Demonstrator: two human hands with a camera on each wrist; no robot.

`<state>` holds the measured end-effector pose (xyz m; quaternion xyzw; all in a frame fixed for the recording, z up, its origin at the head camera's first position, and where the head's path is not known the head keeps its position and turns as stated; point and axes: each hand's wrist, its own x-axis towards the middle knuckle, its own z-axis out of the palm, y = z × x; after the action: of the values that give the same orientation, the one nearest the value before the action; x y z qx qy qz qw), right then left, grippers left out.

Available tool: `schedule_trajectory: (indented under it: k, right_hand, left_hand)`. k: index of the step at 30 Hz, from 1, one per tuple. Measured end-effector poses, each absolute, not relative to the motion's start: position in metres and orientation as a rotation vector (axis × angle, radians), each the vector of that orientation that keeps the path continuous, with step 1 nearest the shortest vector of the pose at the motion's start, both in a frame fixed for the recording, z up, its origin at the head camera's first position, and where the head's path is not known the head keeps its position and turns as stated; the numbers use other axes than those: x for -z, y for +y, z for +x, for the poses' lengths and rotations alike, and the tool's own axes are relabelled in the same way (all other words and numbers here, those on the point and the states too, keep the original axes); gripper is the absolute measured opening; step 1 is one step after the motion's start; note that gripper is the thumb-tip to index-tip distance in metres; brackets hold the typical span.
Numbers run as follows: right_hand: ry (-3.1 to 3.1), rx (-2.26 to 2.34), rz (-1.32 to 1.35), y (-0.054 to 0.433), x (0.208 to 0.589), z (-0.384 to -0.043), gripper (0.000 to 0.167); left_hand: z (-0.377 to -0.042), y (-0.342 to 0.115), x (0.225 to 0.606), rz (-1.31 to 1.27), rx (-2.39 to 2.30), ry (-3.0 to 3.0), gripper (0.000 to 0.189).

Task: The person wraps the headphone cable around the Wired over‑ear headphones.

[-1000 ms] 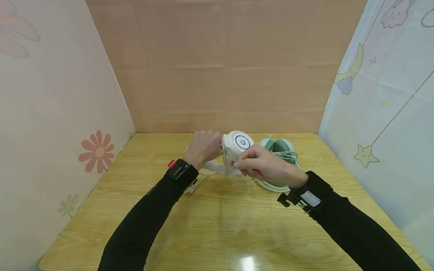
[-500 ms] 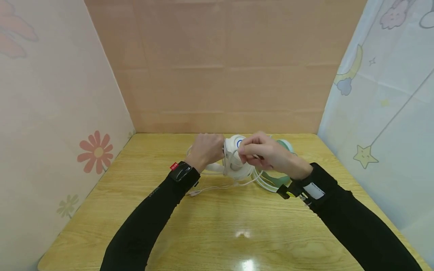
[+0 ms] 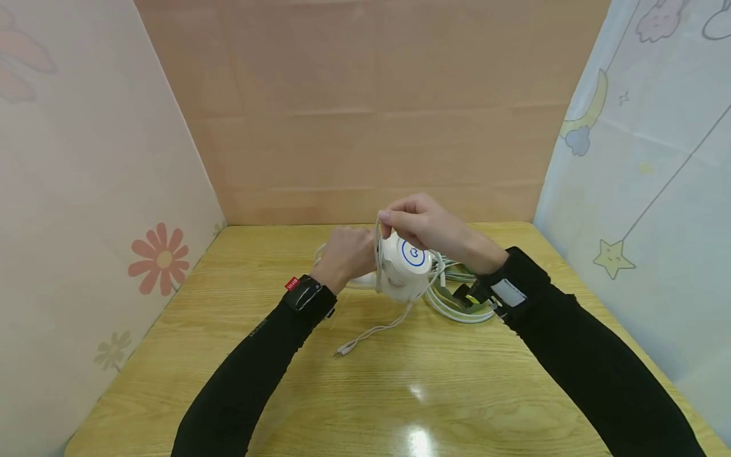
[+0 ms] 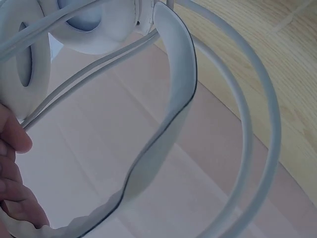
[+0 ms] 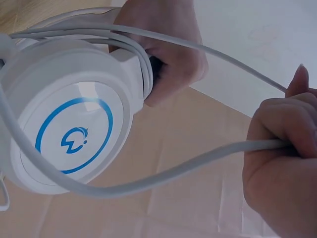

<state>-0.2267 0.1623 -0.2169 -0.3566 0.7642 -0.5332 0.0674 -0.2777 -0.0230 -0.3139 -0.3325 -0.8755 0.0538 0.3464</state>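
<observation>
White over-ear headphones (image 3: 402,279) with a blue ring on the ear cup are held above the table. My left hand (image 3: 353,254) grips their headband, and the fingers (image 4: 20,198) curl round it in the left wrist view. White cable (image 5: 148,183) runs in several turns about the headphones beside the left hand. Above the ear cup, my right hand (image 3: 425,223) holds a length of this cable, and in the right wrist view the cable passes into its curled fingers. The loose cable end with its plug (image 3: 345,349) hangs below, toward the front.
Green and white headphones (image 3: 471,304) with a coiled cable lie on the wooden table (image 3: 274,381) behind the right wrist, partly hidden. A brown panel (image 3: 365,127) stands at the back, with patterned side walls left and right.
My right hand has risen past the ear cup and come back leftward with the cable. The plug end has shifted nearer and slightly right. My left hand has stayed nearly in place.
</observation>
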Motion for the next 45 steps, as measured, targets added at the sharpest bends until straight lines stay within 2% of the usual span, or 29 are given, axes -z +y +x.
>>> schedule_trajectory:
  k: [5,13,25,32,45]
  right_hand:
    - [2.402,1.609,-1.013,0.164,0.216,-0.235,0.032]
    - [2.688,1.501,-0.982,0.169,0.214,-0.254,0.031]
    - [3.043,1.123,-0.967,0.175,0.227,-0.281,0.030]
    - [3.066,0.985,-0.913,0.171,0.236,-0.293,0.032]
    - [3.037,0.711,-0.935,0.164,0.252,-0.309,0.029]
  left_hand:
    - [-0.276,-0.023,0.314,-0.872,-0.104,-2.280,0.044]
    - [-0.272,-0.014,0.311,-0.860,-0.078,-2.300,0.042]
    - [-0.268,-0.009,0.311,-0.874,-0.143,-2.199,0.039]
    - [-0.269,-0.009,0.313,-0.882,-0.162,-2.087,0.040]
    - [-0.266,-0.008,0.312,-0.854,-0.222,-2.068,0.031]
